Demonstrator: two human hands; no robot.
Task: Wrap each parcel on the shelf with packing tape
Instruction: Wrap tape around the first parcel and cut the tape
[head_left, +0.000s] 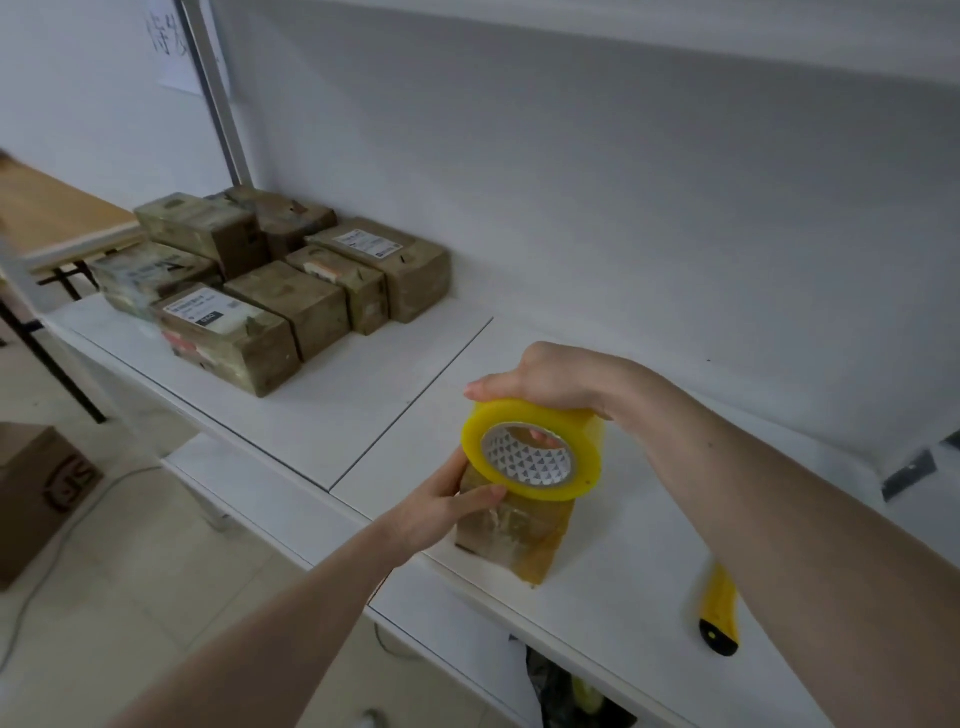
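A small brown parcel stands on the white shelf, glossy with tape on its near faces. My left hand grips its left side, thumb across the front. Above it my right hand grips a yellow roll of packing tape from the top, a fingertip showing inside the core. The roll sits right over the parcel's top and hides it. Several taped brown parcels are stacked in a cluster at the shelf's far left.
A yellow-handled cutter lies on the shelf under my right forearm. A dark object sits at the far right. A cardboard box stands on the floor at left, with a wooden table behind. A lower shelf board runs below.
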